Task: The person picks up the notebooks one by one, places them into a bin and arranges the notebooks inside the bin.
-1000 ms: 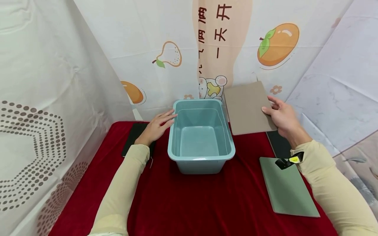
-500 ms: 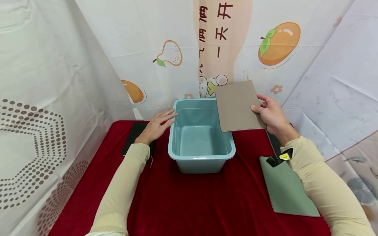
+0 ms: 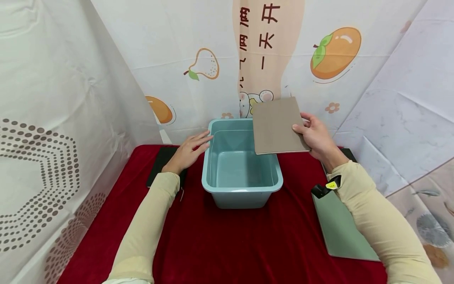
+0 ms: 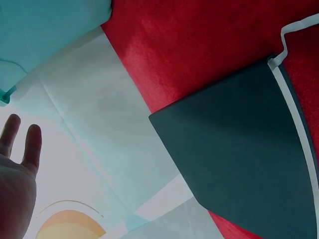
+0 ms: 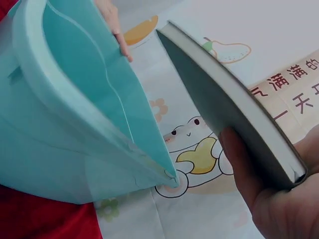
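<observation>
While the basin [image 3: 242,190] is hidden at its far right corner by the beige notebook [image 3: 276,126] pinched in the right hand [image 3: 317,136], the left hand [image 3: 187,154] is held, fingers extended, beside the basin's left rim, contact unclear

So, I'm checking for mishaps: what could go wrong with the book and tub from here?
The right hand holds the book by one side; it might slip. In the head view the book overlaps the right rim of the tub, so it might catch. The left hand isn't gripping the tub, so a bump might shift it.
</observation>
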Available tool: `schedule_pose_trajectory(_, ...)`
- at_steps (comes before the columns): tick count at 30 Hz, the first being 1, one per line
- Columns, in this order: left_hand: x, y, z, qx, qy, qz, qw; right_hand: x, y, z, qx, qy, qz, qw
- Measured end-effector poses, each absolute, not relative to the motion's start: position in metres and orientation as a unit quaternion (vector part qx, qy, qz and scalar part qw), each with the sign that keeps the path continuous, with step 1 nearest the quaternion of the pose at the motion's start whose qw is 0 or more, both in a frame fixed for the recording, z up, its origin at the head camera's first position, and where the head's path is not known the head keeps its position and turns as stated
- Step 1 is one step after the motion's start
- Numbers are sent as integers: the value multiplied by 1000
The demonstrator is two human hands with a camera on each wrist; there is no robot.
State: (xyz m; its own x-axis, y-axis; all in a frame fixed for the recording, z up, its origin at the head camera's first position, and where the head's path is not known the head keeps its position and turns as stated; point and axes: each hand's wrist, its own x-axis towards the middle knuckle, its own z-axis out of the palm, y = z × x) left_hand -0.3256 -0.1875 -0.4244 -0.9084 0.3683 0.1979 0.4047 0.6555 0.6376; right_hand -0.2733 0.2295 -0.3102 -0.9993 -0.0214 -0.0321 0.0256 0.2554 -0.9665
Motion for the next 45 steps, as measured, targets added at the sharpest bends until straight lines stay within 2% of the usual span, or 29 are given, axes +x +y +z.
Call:
schedule_pose_trajectory(13, -325, -188, -424, -215, -910, -354, 30, -281, 205, -307, -7, 794, -606, 42)
schedule_pose_trajectory(39, -325, -189, -423, -225, -912, -343, 33, -297, 161, -314, -59, 792, -594, 128)
schedule_pose_trajectory(45, -325, -190, -423, -223, -912, -342, 38, -303, 149, -320, -62, 791, -596, 123)
